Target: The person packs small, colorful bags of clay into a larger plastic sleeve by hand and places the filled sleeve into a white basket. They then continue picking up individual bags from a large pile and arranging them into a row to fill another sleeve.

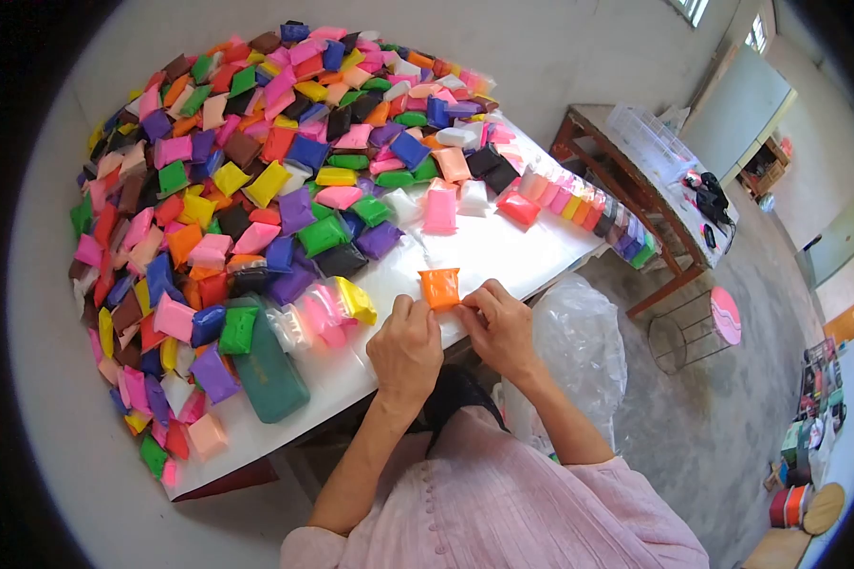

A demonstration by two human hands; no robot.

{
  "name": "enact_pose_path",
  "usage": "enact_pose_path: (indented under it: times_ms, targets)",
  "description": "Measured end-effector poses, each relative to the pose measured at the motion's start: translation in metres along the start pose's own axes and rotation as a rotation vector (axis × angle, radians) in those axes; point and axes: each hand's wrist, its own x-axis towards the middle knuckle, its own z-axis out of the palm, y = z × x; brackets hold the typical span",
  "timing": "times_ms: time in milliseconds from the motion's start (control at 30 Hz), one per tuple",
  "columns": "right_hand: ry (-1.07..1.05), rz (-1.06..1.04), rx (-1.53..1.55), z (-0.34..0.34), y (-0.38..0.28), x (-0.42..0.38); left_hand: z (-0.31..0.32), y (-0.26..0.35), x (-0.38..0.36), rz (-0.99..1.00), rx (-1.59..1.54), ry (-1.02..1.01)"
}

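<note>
Orange square packet of shiny plastic (439, 289) sits near the middle of the frame, at the front of the white-topped bench (531, 248), with its near edge toward the person. The step in hand looks to be a two-handed working of that edge – straightening or pressing it, though which of these I cannot tell. From here, the next move seems to call for a light, even grip at both corners, so the thin wrapper does not crease or tear.

The packet lies just beyond both hands and between them. The left hand (404, 349) is curled, its thumb and forefinger apparently pinching the lower left corner; the other fingers fold into the palm, partly hidden. The right hand (498, 327) pinches the lower right corner between thumb and forefinger.

A pink rectangular plastic packet (440, 211) lies above the orange one, near but apart, and a glossy yellow packet (356, 302) lies to its left. A large heap of many-coloured plastic packets (256, 171) fills the upper left – well beyond the left hand – with a dark green rounded case (270, 384) at its lower edge.
</note>
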Motion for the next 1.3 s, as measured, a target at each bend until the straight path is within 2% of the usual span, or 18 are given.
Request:
enact_pose_path:
  times_ms: [233, 333, 433, 533, 633, 733, 833, 900, 933, 1033, 1067, 1167, 1200, 1300]
  targets:
    - [0.017, -0.063, -0.094, -0.002, -0.005, -0.002, 0.001, 0.000, -0.003, 0.043, 0.000, 0.008]
    - [0.008, 0.001, 0.018, -0.004, -0.006, -0.009, -0.005, -0.002, -0.005, 0.086, -0.085, 0.051]
    - [-0.095, 0.160, 0.399, -0.016, -0.001, -0.015, -0.011, -0.004, -0.007, 0.126, -0.202, 0.104]
    - [-0.116, 0.682, 0.941, -0.027, -0.006, -0.007, -0.016, -0.001, -0.010, 0.143, -0.303, 0.173]
    - [-0.368, 0.634, 1.440, -0.039, -0.008, 0.010, -0.019, 0.001, -0.015, 0.159, -0.356, 0.207]
    - [-0.525, 0.582, 1.591, -0.035, -0.014, 0.021, -0.023, 0.002, -0.018, 0.094, -0.389, 0.188]
    - [-0.592, 0.469, 1.430, -0.025, -0.011, 0.028, -0.043, 0.003, -0.020, -0.015, -0.339, 0.148]
    - [-0.517, 0.349, 1.261, -0.012, -0.017, 0.040, -0.062, 0.008, -0.021, -0.039, -0.203, 0.194]
    - [-0.474, 0.292, 1.178, -0.005, -0.021, 0.047, -0.069, -0.002, -0.020, 0.071, -0.098, 0.301]
    - [-0.535, 0.145, 0.657, 0.008, -0.034, 0.072, -0.105, -0.021, 0.008, 0.064, 0.086, 0.246]
    - [-0.460, 0.059, 0.660, 0.024, -0.033, 0.073, -0.105, -0.030, 0.016, 0.046, 0.061, 0.208]
    - [-0.523, -0.019, 0.546, 0.050, -0.032, 0.074, -0.097, -0.056, 0.027, -0.029, -0.043, 0.062]
    - [-0.474, -0.083, 0.544, 0.053, -0.032, 0.073, -0.096, -0.061, 0.028, -0.074, -0.098, -0.013]
    - [-0.483, -0.068, 0.495, 0.052, -0.032, 0.071, -0.102, -0.060, 0.031, -0.122, -0.146, -0.128]
